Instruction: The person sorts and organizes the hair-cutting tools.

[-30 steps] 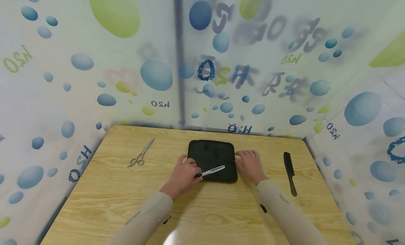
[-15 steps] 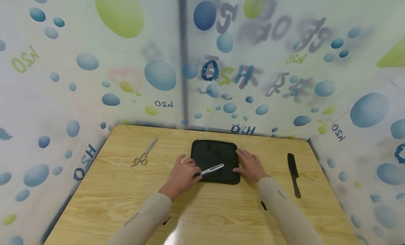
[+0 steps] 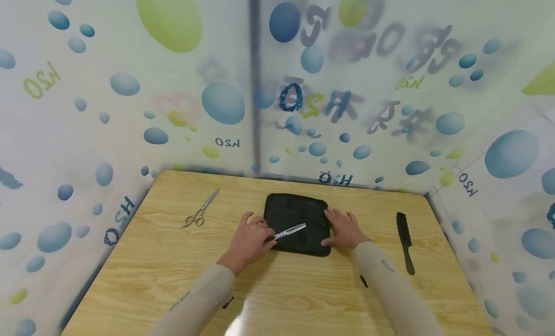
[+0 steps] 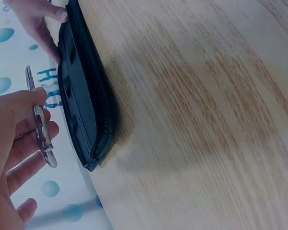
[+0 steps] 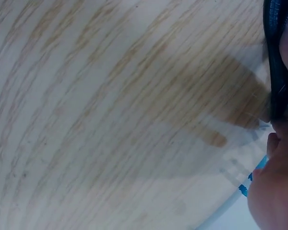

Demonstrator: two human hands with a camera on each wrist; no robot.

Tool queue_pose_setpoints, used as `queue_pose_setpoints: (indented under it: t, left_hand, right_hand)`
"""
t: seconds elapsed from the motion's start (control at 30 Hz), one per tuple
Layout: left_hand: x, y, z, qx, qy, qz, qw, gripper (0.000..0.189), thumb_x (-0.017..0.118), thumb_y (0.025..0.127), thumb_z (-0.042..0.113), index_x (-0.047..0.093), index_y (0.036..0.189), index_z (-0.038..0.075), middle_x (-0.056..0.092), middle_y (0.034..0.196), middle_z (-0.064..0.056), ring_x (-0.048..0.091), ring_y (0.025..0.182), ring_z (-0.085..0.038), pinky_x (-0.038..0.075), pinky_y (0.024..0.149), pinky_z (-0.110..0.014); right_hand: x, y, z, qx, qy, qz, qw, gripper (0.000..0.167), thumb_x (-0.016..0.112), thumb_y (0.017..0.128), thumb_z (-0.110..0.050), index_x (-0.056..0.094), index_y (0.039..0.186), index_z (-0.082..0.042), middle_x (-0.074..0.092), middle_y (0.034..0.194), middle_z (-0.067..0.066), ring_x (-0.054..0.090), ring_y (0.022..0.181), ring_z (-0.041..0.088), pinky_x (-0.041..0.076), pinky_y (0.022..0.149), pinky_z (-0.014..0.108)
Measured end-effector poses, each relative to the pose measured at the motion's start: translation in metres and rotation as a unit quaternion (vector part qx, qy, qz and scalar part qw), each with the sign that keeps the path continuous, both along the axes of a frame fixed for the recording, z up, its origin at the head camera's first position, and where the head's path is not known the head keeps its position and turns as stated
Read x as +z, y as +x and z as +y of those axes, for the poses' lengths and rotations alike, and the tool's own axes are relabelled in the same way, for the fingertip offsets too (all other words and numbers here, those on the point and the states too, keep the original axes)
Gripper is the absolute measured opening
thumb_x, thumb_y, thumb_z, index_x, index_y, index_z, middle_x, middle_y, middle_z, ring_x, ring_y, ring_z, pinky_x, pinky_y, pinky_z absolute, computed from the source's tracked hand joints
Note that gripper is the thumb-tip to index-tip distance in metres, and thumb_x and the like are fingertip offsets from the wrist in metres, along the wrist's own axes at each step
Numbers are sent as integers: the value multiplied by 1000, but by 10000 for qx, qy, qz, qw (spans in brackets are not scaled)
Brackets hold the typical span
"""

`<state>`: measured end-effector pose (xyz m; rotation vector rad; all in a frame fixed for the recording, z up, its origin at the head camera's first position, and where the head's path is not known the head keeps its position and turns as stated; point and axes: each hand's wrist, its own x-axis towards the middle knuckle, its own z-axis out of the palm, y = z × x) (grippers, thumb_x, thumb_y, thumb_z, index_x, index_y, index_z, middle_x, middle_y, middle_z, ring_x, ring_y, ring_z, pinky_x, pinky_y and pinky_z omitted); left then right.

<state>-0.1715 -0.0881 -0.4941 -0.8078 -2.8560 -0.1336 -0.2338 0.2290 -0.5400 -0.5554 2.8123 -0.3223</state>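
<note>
My left hand (image 3: 249,238) holds a pair of silver hair scissors (image 3: 291,231) by the handles, blades pointing right over a flat black zip case (image 3: 299,208). In the left wrist view, the scissors' handle rings (image 4: 43,132) show beside the fingers, apart from the case. My right hand (image 3: 345,228) grips the case's right edge, thumb on top and fingers near the far corner. The right wrist view catches only part of this hand (image 5: 278,187) and a strip of the case's zipped edge (image 5: 274,62).
Another pair of silver scissors (image 3: 201,213) lies on the wooden table (image 3: 295,297) to the left. A black handled comb (image 3: 405,242) lies to the right. Behind the table's far edge stands a patterned wall covering (image 3: 182,133).
The right thumb has come down onto the case's right edge, where the hand was just beside it. The left hand keeps its hold on the scissors. The head view has shifted slightly.
</note>
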Motion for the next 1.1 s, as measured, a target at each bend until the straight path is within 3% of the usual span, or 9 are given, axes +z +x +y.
queue_pose_setpoints:
  t: [0.27, 0.57, 1.1]
  left_hand:
    - [2, -2, -4, 62, -33, -73, 9999, 17, 72, 87, 41, 75, 95, 27, 74, 97, 9, 58, 112, -17, 33, 110, -52]
    - [0, -10, -17, 207, -297, 149, 9992, 18, 72, 87, 39, 76, 98, 25, 75, 98, 8, 58, 111, -18, 33, 111, -53]
    - [-6, -22, -28, 246, -671, 260, 9971, 16, 71, 88, 35, 74, 97, 22, 73, 101, 6, 58, 112, -18, 31, 112, -53]
  right_hand:
    - [10, 5, -1, 8, 218, -178, 9996, 103, 74, 78, -55, 26, 153, -2, 24, 161, 17, 21, 150, 34, 10, 118, 63]
    - [13, 12, -2, 155, 386, -370, 9985, 105, 75, 76, -54, 25, 154, -5, 23, 162, 13, 20, 151, 31, 9, 121, 57]
    - [19, 24, -3, 367, 619, -259, 9971, 105, 77, 74, -55, 29, 153, -6, 29, 160, 12, 28, 148, 30, 10, 121, 58]
